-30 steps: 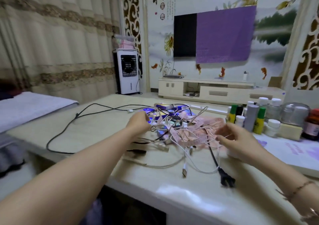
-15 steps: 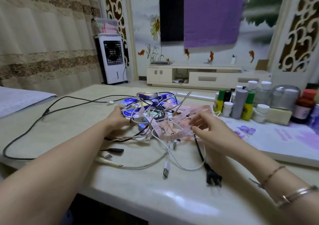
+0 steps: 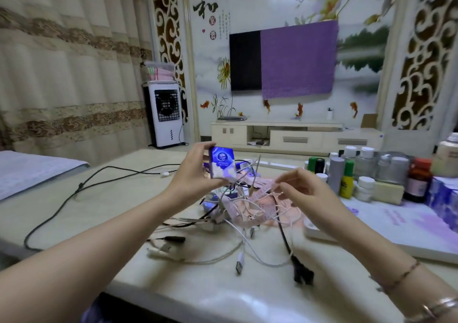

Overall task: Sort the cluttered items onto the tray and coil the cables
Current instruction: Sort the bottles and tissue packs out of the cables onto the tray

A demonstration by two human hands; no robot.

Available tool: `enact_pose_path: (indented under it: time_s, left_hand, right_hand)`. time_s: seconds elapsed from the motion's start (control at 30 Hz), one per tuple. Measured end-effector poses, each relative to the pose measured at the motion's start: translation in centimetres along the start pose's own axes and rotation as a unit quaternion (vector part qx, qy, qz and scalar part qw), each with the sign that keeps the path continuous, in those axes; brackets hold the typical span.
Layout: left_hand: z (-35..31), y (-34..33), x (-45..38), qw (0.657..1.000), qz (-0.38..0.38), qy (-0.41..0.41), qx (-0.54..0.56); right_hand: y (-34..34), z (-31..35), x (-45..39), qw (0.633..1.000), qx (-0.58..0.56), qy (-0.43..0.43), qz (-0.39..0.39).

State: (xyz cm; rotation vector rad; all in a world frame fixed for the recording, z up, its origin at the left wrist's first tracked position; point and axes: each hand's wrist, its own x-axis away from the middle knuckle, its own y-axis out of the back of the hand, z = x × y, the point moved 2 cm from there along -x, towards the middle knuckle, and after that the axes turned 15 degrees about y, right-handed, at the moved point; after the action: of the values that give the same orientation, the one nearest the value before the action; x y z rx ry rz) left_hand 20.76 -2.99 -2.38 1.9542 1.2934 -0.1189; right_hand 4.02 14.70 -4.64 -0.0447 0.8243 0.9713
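My left hand [image 3: 192, 171] holds a small blue and white tissue pack [image 3: 222, 163] upright, lifted above the pile. My right hand [image 3: 306, 194] pinches a pink measuring tape [image 3: 264, 191] that trails down into the tangle. Below both hands lies a heap of white cables [image 3: 245, 223] and black cables mixed with more blue packs [image 3: 210, 205]. A white USB plug [image 3: 239, 264] and a black power plug [image 3: 302, 274] lie near the table's front edge. The white tray [image 3: 371, 241] with purple print sits to the right.
A long black cord [image 3: 81, 186] loops over the left of the beige table [image 3: 198, 295]. Several bottles and jars [image 3: 347, 174] stand at the back right, with a brown bottle [image 3: 418, 182] beside them. A folded white cloth [image 3: 29, 169] lies far left.
My left hand has lifted a blue tissue pack out of the tangle. My right hand rose and now pinches the pink tape. The view has tilted upward.
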Motion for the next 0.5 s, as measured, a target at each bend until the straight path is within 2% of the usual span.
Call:
enact_pose_path:
  time_s: [0.13,0.3,0.4,0.5]
  left_hand:
    - [-4.4,-3.6,2.2,0.988,0.107,-0.027,0.105]
    - [-9.9,-10.1,4.4,0.954,0.244,-0.080,0.156]
    - [-12.9,-14.0,5.6,0.934,0.290,-0.105,0.182]
    - [-15.0,-17.1,6.0,0.935,0.297,-0.133,0.139]
  right_hand:
    - [3.4,1.2,1.7,0.998,-0.011,-0.019,-0.056]
    - [9.0,1.0,3.9,0.993,0.035,-0.083,-0.073]
    - [12.1,1.2,4.6,0.989,0.088,-0.084,-0.086]
    - [15.4,1.2,5.4,0.981,0.135,-0.094,-0.101]
